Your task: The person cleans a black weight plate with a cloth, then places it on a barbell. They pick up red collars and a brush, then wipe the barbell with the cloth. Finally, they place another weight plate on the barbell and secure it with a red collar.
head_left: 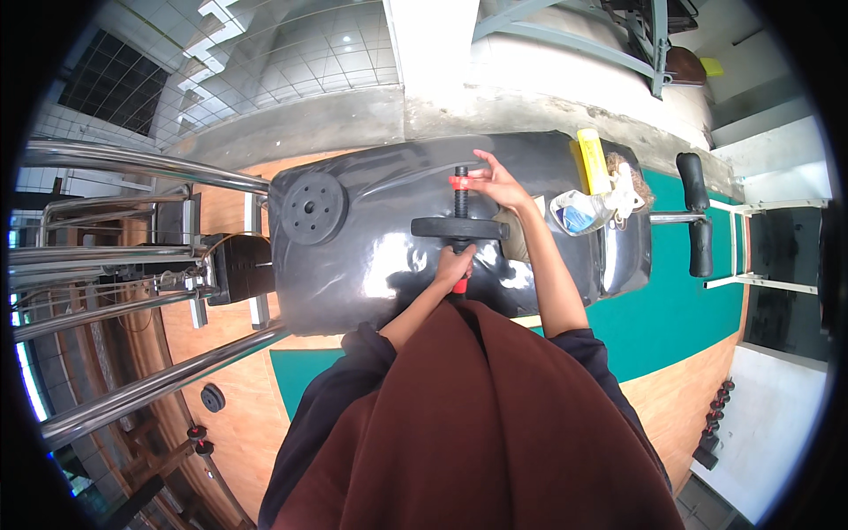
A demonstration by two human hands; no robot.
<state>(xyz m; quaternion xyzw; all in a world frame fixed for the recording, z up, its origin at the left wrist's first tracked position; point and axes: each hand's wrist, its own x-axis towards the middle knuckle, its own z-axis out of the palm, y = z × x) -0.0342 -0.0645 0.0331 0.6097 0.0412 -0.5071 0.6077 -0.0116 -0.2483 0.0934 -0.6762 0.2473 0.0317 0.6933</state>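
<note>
A dumbbell bar [461,205] with a black threaded end points away from me over a black padded bench. One black weight plate [442,229] sits on it. My left hand [455,264] is wrapped round the bar on the near side of the plate. A red collar [459,286] shows just below that hand, partly covered by my brown garment. At the far end, my right hand [501,185] pinches a red spin nut [458,183] near the bar's tip, its index finger raised. Another black plate [309,208] lies flat on the bench [371,168], to the left.
At the bench's right lie a yellow bottle-like item [592,159] and a clear plastic bag with blue contents [579,214]. Chrome machine rails [159,380] stand at the left. Small dumbbells [717,408] line the right wall. A plate [212,397] rests on the floor.
</note>
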